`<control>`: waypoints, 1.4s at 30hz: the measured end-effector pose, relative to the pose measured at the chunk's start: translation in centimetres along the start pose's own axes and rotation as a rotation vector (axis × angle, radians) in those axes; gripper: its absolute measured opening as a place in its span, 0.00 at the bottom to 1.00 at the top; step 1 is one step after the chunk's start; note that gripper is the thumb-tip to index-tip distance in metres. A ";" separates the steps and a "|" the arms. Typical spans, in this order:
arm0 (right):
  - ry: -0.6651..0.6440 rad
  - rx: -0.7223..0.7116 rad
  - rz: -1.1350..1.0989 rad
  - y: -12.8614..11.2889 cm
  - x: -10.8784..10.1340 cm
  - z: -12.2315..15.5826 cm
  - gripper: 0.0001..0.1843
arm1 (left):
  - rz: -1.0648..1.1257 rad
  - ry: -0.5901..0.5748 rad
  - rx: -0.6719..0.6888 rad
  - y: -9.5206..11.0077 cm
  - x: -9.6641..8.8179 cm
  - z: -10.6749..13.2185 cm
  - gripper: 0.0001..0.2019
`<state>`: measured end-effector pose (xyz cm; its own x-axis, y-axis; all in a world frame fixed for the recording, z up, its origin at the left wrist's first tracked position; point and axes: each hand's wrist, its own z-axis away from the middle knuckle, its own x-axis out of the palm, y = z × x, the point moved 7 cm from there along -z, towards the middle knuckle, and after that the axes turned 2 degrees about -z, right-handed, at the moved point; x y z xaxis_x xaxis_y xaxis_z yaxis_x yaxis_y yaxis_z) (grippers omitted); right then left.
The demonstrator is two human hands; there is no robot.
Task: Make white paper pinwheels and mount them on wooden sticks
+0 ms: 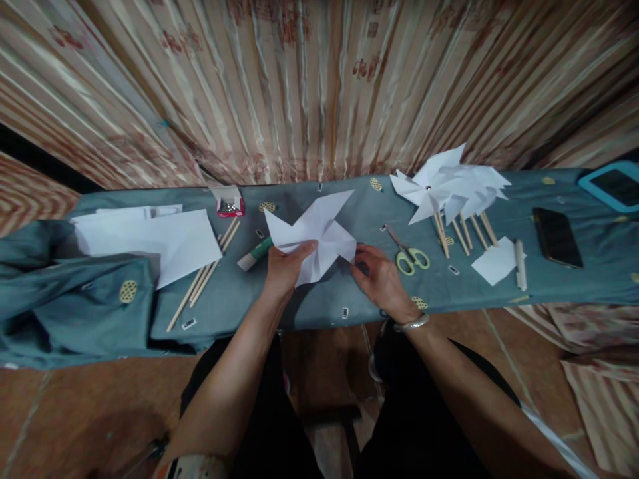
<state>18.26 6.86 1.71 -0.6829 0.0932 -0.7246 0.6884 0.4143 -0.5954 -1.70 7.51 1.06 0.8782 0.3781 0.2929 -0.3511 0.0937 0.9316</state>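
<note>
I've got a white paper pinwheel (324,229) between my hands, its blades spread. My left hand (289,265) pinches it, thumb pressed near the middle; my right hand (380,278), apart from the left, has its fingers at the nearest blade (whether they grip or only touch, I can't tell). Just right of that hand lie green-handled scissors (407,251), and farther right, a cluster of pinwheels (439,181). Left of my left hand are a green-and-white tube (260,249), wooden sticks (186,299) and paper sheets (187,241).
</note>
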 end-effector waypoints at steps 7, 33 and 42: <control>-0.019 -0.045 0.070 -1.3 0.3 0.6 0.08 | 0.011 0.004 0.044 0.1 0.0 -0.2 0.18; -0.019 0.237 -0.333 -0.6 -4.4 0.9 0.03 | -0.085 0.028 0.089 -0.6 2.7 0.7 0.13; 0.030 0.136 -0.393 -4.0 -4.0 0.4 0.04 | -0.075 -0.058 0.043 -1.8 5.1 1.5 0.10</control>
<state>18.29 4.50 6.84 -0.9058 -0.0210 -0.4233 0.3981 0.3002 -0.8668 3.86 7.87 1.18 0.9192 0.3174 0.2331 -0.2709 0.0799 0.9593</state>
